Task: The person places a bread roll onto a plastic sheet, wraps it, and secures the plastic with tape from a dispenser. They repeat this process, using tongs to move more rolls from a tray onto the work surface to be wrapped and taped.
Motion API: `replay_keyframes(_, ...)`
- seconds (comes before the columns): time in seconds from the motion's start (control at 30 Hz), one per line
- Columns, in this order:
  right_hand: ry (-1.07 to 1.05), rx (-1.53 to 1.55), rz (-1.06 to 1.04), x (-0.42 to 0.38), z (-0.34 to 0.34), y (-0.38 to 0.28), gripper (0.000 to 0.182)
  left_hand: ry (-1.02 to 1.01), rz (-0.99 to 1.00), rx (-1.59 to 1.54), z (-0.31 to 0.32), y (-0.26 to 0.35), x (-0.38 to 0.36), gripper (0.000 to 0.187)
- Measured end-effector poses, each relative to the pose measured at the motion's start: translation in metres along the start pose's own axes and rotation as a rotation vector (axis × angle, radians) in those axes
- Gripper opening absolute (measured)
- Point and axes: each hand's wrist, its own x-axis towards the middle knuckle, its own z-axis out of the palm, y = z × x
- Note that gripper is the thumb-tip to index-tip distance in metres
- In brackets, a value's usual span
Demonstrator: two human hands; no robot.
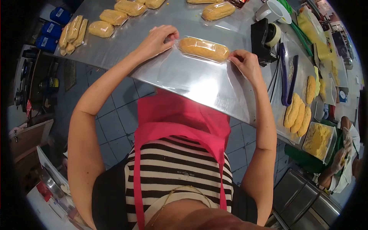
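Observation:
A long crumb-coated bread roll (204, 49) lies on the metal table in clear plastic wrap. My left hand (161, 41) is closed at the roll's left end, its thumb and fingers pinching the gathered plastic wrap (175, 44). At the other end, my right hand (246, 64) pinches the wrap between thumb and fingertips. The roll sits between the two hands, and the shiny film is drawn close around it. Just right of my right hand stands a black tape dispenser (261, 42) with a roll of tape (273, 34).
Several wrapped rolls (114, 17) lie at the back left, and another wrapped roll (218, 11) behind. A white cup (270, 10) stands beyond the dispenser. Unwrapped rolls (297, 117) and a tub of yellow filling (319, 140) sit at the right, near another person (347, 168).

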Motion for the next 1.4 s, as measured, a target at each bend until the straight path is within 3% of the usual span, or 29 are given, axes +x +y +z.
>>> replay_keyframes(0.1, 0.003, 0.002, -0.006, 0.000, 0.001, 0.001, 0.013, -0.141, -0.169, -0.222, -0.004, 0.005, 0.003, 0.018)
replay_keyframes(0.2, 0.008, 0.004, -0.019, 0.000, 0.001, 0.002, 0.013, -0.121, -0.219, -0.235, -0.003, 0.008, 0.003, 0.015)
replay_keyframes(0.4, 0.017, -0.011, -0.047, 0.000, 0.002, 0.003, 0.013, -0.205, -0.194, -0.260, -0.014, 0.017, 0.004, 0.010)
replay_keyframes(0.5, 0.039, -0.026, -0.048, -0.003, 0.003, -0.001, 0.013, -0.381, -0.202, -0.173, -0.022, 0.013, 0.007, 0.015)
replay_keyframes(0.6, 0.093, -0.004, -0.055, -0.007, 0.010, 0.000, 0.013, -0.301, -0.299, -0.235, -0.020, 0.016, 0.008, 0.018)
replay_keyframes(0.83, 0.273, 0.133, 0.030, -0.022, 0.020, 0.003, 0.016, -0.371, -0.480, -0.383, -0.012, -0.007, 0.010, 0.017)
replay_keyframes(0.9, 0.308, 0.022, -0.085, -0.020, 0.025, 0.008, 0.018, -0.335, -0.488, -0.492, -0.007, -0.014, 0.004, 0.016)
replay_keyframes(1.1, 0.340, -0.372, -0.205, -0.023, 0.029, -0.016, 0.014, -0.182, -0.351, -0.256, -0.008, 0.010, 0.007, 0.017)
replay_keyframes(1.13, 0.364, -0.426, -0.255, -0.024, 0.028, -0.015, 0.013, -0.218, -0.402, -0.236, -0.010, 0.012, 0.008, 0.018)
replay_keyframes(1.3, 0.108, -0.498, -0.147, -0.039, 0.042, -0.004, 0.042, -0.512, -0.539, -0.108, -0.010, 0.004, 0.020, 0.026)
replay_keyframes(1.4, 0.127, -0.462, -0.151, -0.041, 0.041, -0.004, 0.042, -0.512, -0.532, -0.208, -0.001, -0.014, 0.015, 0.027)
